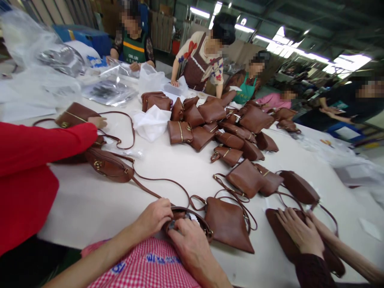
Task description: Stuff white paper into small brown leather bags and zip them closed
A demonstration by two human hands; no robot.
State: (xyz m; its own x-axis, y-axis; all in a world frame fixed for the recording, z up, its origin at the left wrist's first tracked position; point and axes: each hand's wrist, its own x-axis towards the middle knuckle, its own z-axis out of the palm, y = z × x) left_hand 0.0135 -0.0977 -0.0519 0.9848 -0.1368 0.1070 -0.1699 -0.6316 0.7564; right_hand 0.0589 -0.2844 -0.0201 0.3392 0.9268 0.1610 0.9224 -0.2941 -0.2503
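Brown bag (186, 218) sits at the near edge of the table (90, 200), right in front of me, and both my hands are on it. My left hand (154, 218) is curled over its left rim, fingers bent and gripping the leather; my right hand (189, 242) lies over the opening with fingers tucked toward the inside, closed loosely on the rim or on something in it, though I cannot tell which. By my judgement this bag is only partway handled: its mouth looks open, its long strap (156, 188) trails loose across the table toward the left, and nothing about it looks wrapped or bagged.

Just beside it to the right lies a flat bag (228, 224) with its strap looped on top, touching or nearly touching mine. Beyond, a big heap of bags (222, 124) in the middle of the table looks unsorted, so I judge that plenty is left. Further back, clear plastic sleeves (109, 90) and white wrapping paper (151, 122) lie about.

A red sleeve (45, 148) reaches in from the left toward another bag (73, 116), and another person's hand (298, 232) presses on a dark bag (285, 236) at the right.

What is inside my bag is hidden under my fingers; I catch something pale and dark there but cannot make it out. My body cuts off the table's nearest edge, and the far end is blurred.
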